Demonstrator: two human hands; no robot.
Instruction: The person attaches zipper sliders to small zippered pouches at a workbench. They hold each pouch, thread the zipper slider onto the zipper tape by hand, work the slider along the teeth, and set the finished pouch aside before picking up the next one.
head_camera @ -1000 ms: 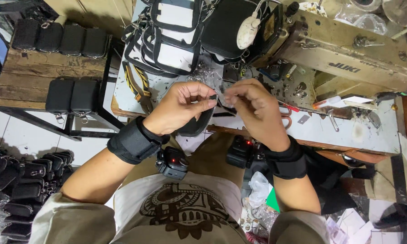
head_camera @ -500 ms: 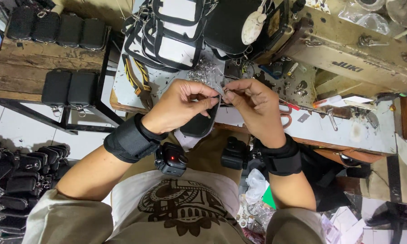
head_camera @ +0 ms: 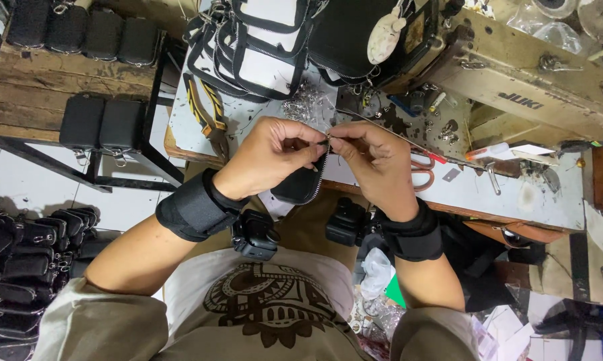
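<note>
My left hand [head_camera: 271, 157] and my right hand [head_camera: 375, 164] meet in front of my chest, fingertips pinched together on a small black pouch [head_camera: 301, 184] with a metal zipper along its edge. The pouch hangs down between the two hands. A small metal zipper slider [head_camera: 328, 136] sits at the fingertips, where both hands pinch. Black straps with small devices wrap both wrists.
A beige sewing machine [head_camera: 535, 73] stands at the upper right on a white table [head_camera: 515, 194]. Black-and-white zipped bags [head_camera: 261, 47] pile at the top centre. Orange-handled scissors [head_camera: 425, 170] lie right of my hand. Finished black pouches [head_camera: 101, 124] sit on a wooden shelf at left, more on the floor [head_camera: 20, 247].
Both hands have stayed pinched on the pouch's zipper, with only small finger movements. The view has shifted slightly.
</note>
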